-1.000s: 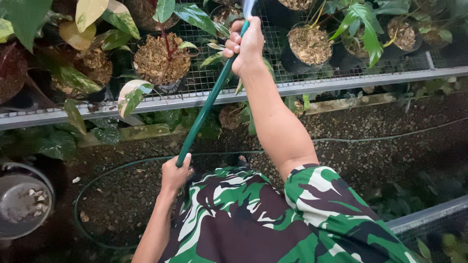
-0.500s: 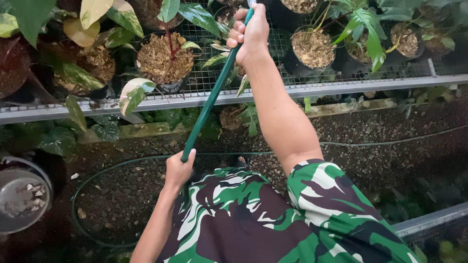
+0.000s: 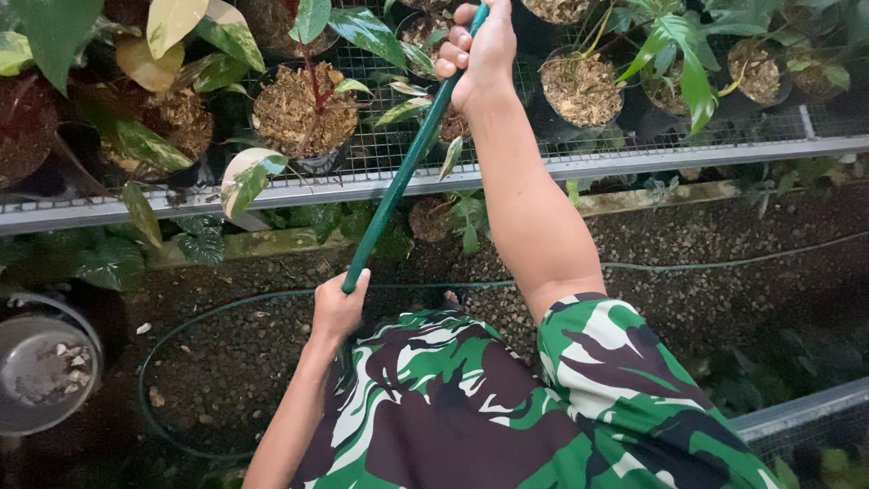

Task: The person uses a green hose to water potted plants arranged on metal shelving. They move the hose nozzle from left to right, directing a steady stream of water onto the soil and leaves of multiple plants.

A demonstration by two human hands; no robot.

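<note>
green rod (image 3: 407, 167) runs as a long diagonal from lower left of centre up to the top middle of the frame, its long axis tilted right as it rises. left hand (image 3: 337, 308) wraps its lower end, fingers curled shut around it just above the camouflage shirt (image 3: 507, 407). right hand (image 3: 480, 50) grips it near the top edge, fingers (image 3: 453, 54) closed tight on the shaft, arm stretched out over the wire-mesh bench (image 3: 634, 149). so the right hand is the one nearer the pots (image 3: 303, 113), the left nearer the body. rod looks smooth, thin and stiff, a matte plastic or coated surface. pots are dark, filled with coarse brown bark chips; leaves are glossy, some variegated. below the bench lies gravel with a thin hose (image 3: 724, 263) looping across it.
</note>
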